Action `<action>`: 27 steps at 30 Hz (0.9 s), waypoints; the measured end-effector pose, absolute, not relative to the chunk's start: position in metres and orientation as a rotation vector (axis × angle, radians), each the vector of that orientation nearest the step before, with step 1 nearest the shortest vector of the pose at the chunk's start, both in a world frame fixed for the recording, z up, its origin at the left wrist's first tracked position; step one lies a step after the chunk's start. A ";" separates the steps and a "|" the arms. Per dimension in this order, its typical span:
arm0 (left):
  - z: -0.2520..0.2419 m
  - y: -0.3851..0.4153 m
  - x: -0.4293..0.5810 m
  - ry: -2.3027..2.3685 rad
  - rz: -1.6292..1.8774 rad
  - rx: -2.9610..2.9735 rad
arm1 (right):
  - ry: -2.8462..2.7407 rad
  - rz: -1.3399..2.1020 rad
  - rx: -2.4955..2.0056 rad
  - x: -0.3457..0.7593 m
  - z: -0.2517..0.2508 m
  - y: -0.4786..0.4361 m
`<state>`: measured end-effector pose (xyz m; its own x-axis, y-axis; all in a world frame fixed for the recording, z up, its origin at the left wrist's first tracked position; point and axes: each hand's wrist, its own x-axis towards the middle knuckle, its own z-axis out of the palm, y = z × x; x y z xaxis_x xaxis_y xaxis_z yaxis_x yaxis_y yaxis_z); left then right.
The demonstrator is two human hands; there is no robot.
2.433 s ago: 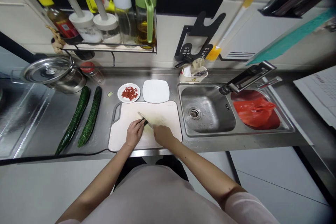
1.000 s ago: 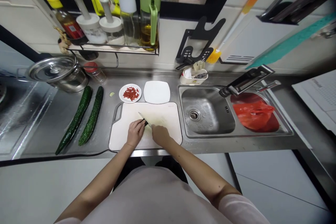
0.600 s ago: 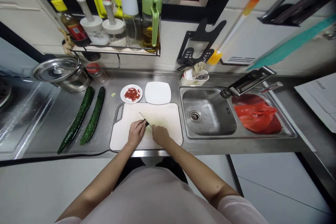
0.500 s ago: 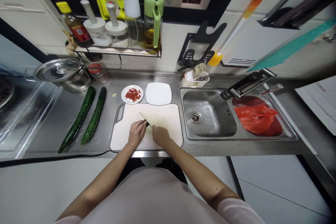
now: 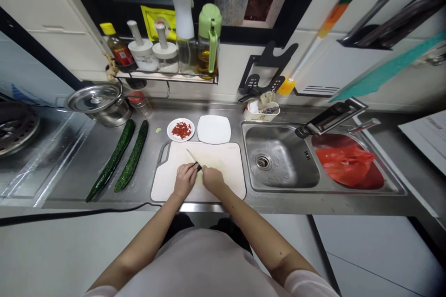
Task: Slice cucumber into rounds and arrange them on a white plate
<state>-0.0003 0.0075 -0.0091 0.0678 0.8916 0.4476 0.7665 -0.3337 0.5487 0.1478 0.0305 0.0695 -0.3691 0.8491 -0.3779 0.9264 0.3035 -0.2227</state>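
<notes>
My right hand [image 5: 213, 180] is closed around a knife, its handle hidden in the fist. The knife's blade [image 5: 190, 153] points up and left over the white cutting board [image 5: 228, 162]. Close beside the blade, my left hand [image 5: 185, 179] has its fingers bent over a small dark green piece [image 5: 199, 166], which looks like cucumber; most of it is covered. Two whole cucumbers, a longer one [image 5: 112, 161] and a shorter one [image 5: 132, 158], lie left of the board. Behind the board are a plate of chopped red bits [image 5: 181, 130] and a bare white plate [image 5: 213, 129].
A steel sink [image 5: 282, 160] is on the right, with a red plastic bag [image 5: 344, 164] in its second basin. Left at the back stand a lidded pot [image 5: 101, 102] and a red-capped jar [image 5: 141, 103]. Above hangs a rack [image 5: 167, 75] of bottles and seasoning jars.
The view has shifted slightly, so the whole scene sits a little lower and to the right. Both hands stay together over the board, with the knife and green piece in nearly the same place.
</notes>
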 end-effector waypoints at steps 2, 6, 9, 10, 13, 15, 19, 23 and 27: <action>-0.009 0.007 0.000 1.706 1.108 2.163 | 2.370 -0.600 1.635 0.151 0.071 0.027; -0.009 0.007 0.000 1.718 1.084 2.159 | 2.322 -0.583 1.645 0.160 0.071 0.017; -0.006 0.007 0.000 1.729 1.078 2.164 | 2.279 -0.594 1.651 0.167 0.074 0.009; -0.004 0.007 0.001 1.737 1.071 2.166 | 2.263 -0.604 1.651 0.170 0.076 0.008; 0.003 0.007 0.003 1.767 1.038 2.149 | 2.209 -0.663 1.642 0.181 0.084 0.006; 0.009 0.006 0.005 1.784 1.013 2.109 | 2.189 -0.694 1.637 0.188 0.092 0.006; 0.014 0.003 0.008 1.825 1.037 1.986 | 2.206 -0.622 1.647 0.202 0.102 0.007; 0.017 0.005 0.007 1.894 1.145 1.807 | 2.156 -0.499 1.762 0.212 0.105 0.007; 0.029 0.019 0.002 1.908 1.289 1.630 | 2.187 -0.376 1.922 0.221 0.104 0.006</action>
